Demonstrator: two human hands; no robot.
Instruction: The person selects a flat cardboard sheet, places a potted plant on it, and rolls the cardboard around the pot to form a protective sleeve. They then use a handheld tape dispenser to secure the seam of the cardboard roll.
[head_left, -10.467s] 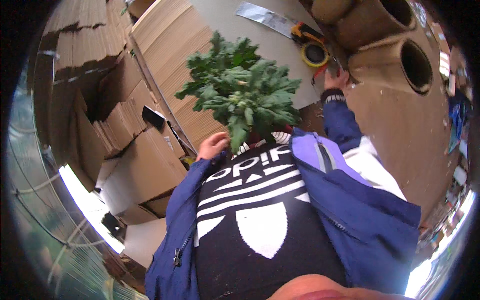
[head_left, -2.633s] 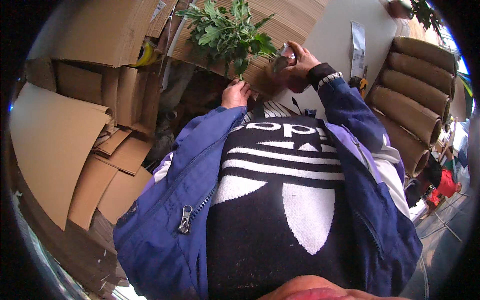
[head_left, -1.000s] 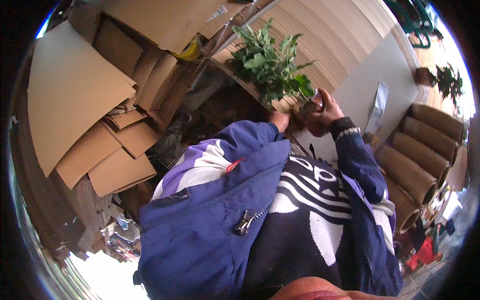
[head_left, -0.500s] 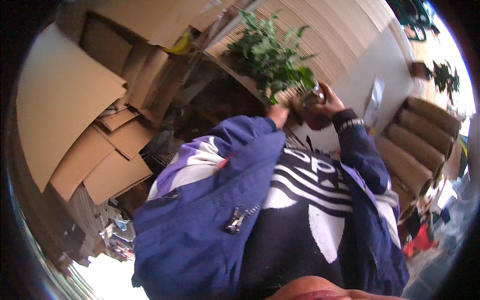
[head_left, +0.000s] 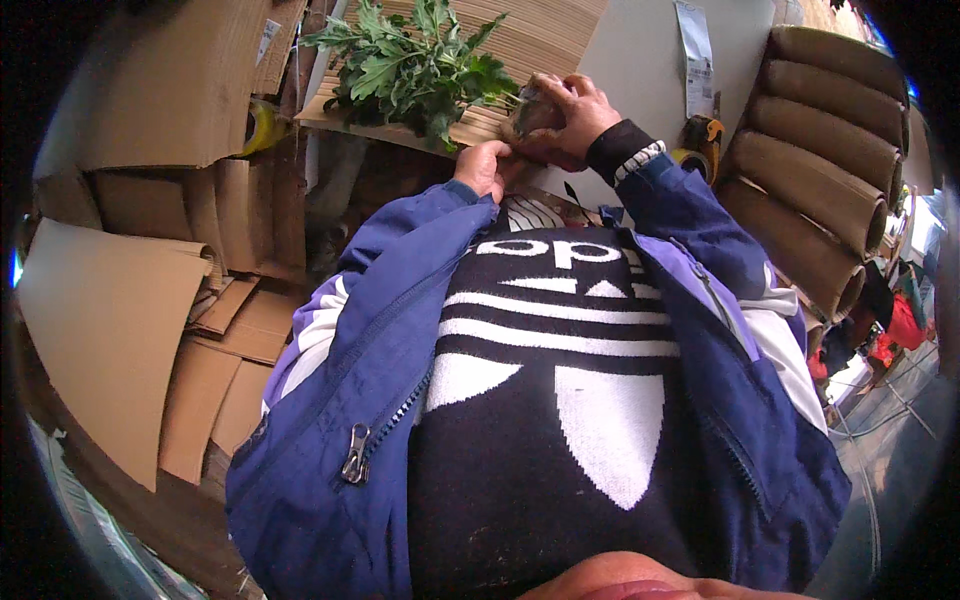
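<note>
A leafy green plant [head_left: 415, 70] lies on its side across a stack of cardboard, its leaves toward the left. At its right end is a brownish root ball [head_left: 537, 112] that looks wrapped in clear film. My right hand [head_left: 578, 118] is curled around this root ball from above and the right. Close below the plant's base is my left hand [head_left: 486, 168], its fingers bent and drawn together by the underside of the root ball. What its fingertips pinch is hidden.
The stacked cardboard sheets [head_left: 540, 40] lie beside a pale flat surface [head_left: 640, 60]. A tape dispenser [head_left: 703, 140] and a labelled plastic strip [head_left: 697, 70] rest there. Brown cardboard rolls [head_left: 815, 150] stand at the right. Flattened boxes [head_left: 110, 340] lean at the left, with yellow tape [head_left: 262, 128] above.
My head view has shifted, so the plant and both hands appear higher and farther left. My right hand still holds the root ball; my left hand now shows more, with fingers drawn in beside it.
</note>
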